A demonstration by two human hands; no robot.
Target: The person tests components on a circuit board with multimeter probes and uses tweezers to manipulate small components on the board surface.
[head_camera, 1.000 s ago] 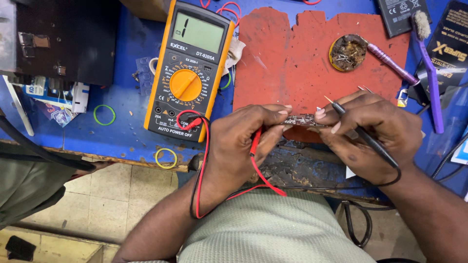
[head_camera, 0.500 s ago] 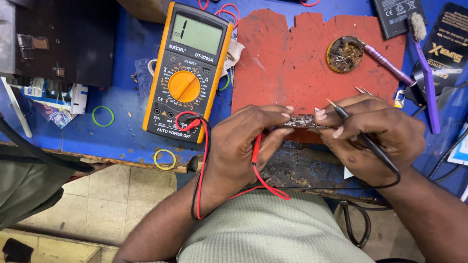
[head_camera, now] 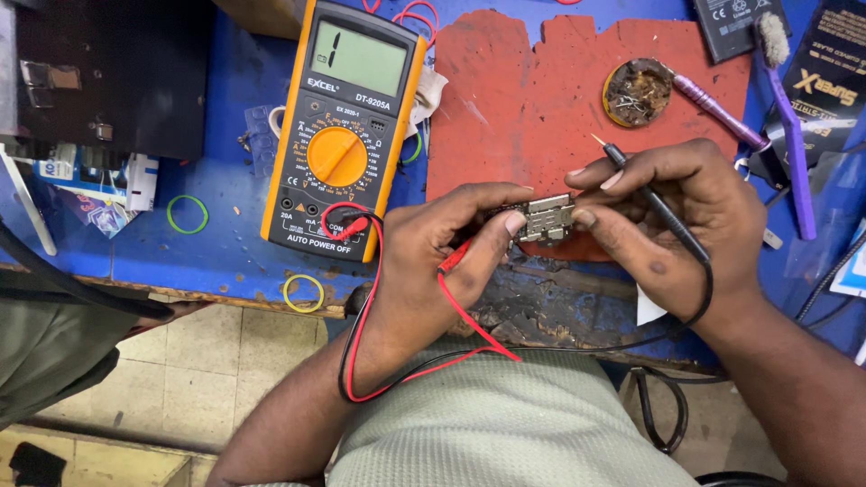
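Observation:
My left hand (head_camera: 442, 257) pinches a small metal-shielded circuit board (head_camera: 541, 218) and also holds a red test probe (head_camera: 456, 257) against its palm. My right hand (head_camera: 672, 221) grips the same board from the right with thumb and fingers, and a black test probe (head_camera: 645, 194) lies across its fingers, its tip pointing up and left, off the board. Both hands hover over the near edge of a worn red mat (head_camera: 541, 99). An orange and grey multimeter (head_camera: 347, 135) lies to the left, its red and black leads (head_camera: 361, 316) looping down to my hands.
A round tin of brass wool (head_camera: 639, 90) and a purple-handled tool (head_camera: 713, 108) sit on the mat's far right. A purple brush (head_camera: 789, 117) lies further right. Green (head_camera: 187, 214) and yellow (head_camera: 303, 291) rubber bands lie on the blue bench (head_camera: 216, 252). A black box (head_camera: 99, 72) stands far left.
Both hands stay together on the board. The black probe's tip has lifted slightly away from the board, and the view has shifted a little.

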